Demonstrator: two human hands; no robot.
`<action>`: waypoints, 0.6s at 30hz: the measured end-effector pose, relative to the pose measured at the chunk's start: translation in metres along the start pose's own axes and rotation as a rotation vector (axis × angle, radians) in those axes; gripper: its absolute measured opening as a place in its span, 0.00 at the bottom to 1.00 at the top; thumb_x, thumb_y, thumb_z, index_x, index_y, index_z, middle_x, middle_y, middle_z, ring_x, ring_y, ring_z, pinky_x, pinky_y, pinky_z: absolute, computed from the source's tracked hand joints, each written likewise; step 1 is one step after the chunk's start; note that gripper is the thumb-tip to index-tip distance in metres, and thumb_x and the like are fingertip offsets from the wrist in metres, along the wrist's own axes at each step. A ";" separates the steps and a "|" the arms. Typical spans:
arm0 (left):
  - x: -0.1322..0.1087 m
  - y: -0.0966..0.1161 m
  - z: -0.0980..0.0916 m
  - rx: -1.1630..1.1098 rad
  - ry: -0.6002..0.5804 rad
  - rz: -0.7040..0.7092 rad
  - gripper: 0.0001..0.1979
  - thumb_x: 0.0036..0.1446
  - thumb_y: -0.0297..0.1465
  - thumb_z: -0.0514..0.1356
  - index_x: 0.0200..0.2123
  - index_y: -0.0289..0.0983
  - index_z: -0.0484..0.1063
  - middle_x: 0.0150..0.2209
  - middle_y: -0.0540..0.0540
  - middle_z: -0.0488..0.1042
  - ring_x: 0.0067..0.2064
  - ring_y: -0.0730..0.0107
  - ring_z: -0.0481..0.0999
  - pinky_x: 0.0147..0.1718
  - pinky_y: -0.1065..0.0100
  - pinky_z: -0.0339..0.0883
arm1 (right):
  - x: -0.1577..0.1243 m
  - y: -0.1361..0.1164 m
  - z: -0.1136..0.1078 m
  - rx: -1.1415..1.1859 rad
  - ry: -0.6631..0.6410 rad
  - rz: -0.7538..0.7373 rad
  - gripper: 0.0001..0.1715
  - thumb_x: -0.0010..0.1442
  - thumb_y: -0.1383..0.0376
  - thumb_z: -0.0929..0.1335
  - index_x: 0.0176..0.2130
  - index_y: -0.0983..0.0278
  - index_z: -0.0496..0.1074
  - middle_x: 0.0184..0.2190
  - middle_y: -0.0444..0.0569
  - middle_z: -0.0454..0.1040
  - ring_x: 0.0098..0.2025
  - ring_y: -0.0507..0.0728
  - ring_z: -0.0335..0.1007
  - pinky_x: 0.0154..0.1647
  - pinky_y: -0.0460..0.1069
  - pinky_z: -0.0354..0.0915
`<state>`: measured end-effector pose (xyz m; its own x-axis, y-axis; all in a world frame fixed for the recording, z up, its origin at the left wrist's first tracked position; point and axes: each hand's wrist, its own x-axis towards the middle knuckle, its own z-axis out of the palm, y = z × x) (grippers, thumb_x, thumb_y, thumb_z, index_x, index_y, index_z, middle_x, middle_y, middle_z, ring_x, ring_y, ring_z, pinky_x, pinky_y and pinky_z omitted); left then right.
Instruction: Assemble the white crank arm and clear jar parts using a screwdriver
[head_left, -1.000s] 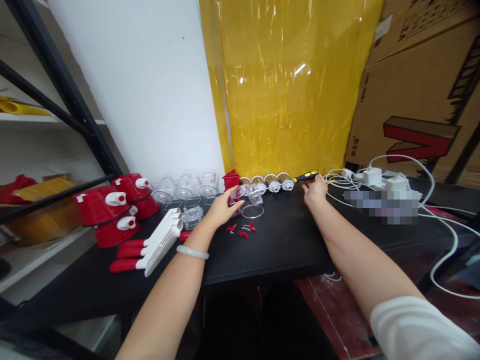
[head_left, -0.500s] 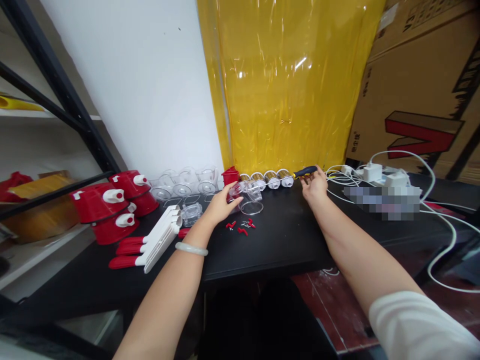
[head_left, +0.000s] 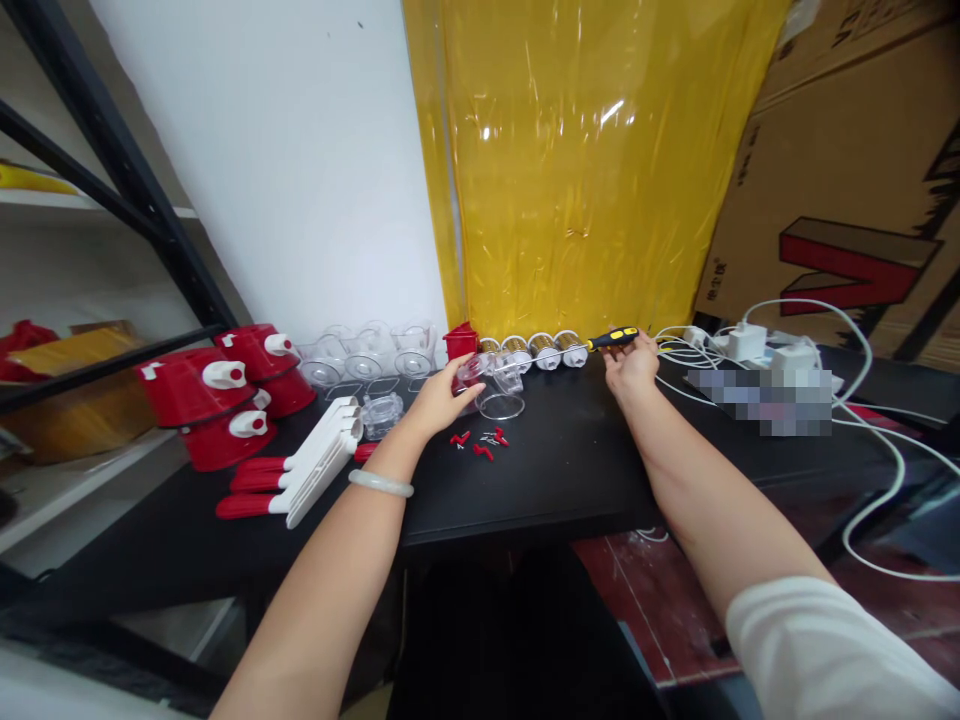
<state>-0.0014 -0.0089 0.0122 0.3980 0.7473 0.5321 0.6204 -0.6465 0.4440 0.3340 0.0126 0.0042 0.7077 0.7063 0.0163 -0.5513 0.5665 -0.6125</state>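
Note:
With fingers closed around it, my left hand (head_left: 442,397) steadies a clear plastic cup (head_left: 504,385) with a red part at its left, lying on its side on the black table. My right hand (head_left: 632,366) holds the black-and-yellow handle of a long screwdriver (head_left: 613,339). Its thin shaft runs leftward to the clear cup; the tip's exact contact is hard to make out. Small red parts (head_left: 484,452) and tiny screws (head_left: 491,437) lie in front of the cup. Several white-ended filter cylinders (head_left: 546,352) stand in a row behind the shaft.
At the left are stacked red canisters (head_left: 196,398), white pieces with red handles (head_left: 322,465) and clear containers (head_left: 369,372). A red bin-like part (head_left: 461,341) stands behind my left hand. White cables and plugs (head_left: 746,345) crowd the right, before a large cardboard box (head_left: 832,190).
The screwdriver handle has turned in my right hand, so its yellow patches now face the camera. My left hand stays on the clear cup; the view has shifted slightly.

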 end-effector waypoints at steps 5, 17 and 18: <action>-0.001 0.003 -0.001 -0.005 0.002 0.003 0.31 0.60 0.43 0.60 0.63 0.41 0.61 0.57 0.40 0.74 0.57 0.53 0.74 0.56 0.56 0.65 | -0.003 0.000 0.001 -0.043 0.047 -0.007 0.06 0.62 0.62 0.63 0.42 0.54 0.62 0.28 0.35 0.68 0.25 0.46 0.67 0.31 0.45 0.67; -0.001 0.003 0.000 0.001 0.012 0.018 0.29 0.61 0.43 0.60 0.62 0.38 0.63 0.56 0.39 0.75 0.56 0.54 0.74 0.56 0.56 0.66 | 0.006 -0.008 0.011 -0.103 -0.003 -0.006 0.10 0.59 0.68 0.63 0.41 0.59 0.70 0.30 0.38 0.72 0.29 0.47 0.71 0.36 0.47 0.69; -0.001 0.004 0.000 0.003 0.012 0.018 0.29 0.61 0.43 0.60 0.62 0.38 0.63 0.56 0.40 0.75 0.56 0.54 0.74 0.56 0.56 0.66 | 0.010 -0.010 0.011 -0.129 -0.027 0.000 0.10 0.58 0.69 0.63 0.40 0.59 0.70 0.30 0.38 0.73 0.29 0.47 0.71 0.36 0.47 0.69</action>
<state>-0.0001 -0.0123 0.0133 0.4011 0.7336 0.5486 0.6149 -0.6595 0.4323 0.3413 0.0186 0.0190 0.6942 0.7188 0.0365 -0.4888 0.5081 -0.7092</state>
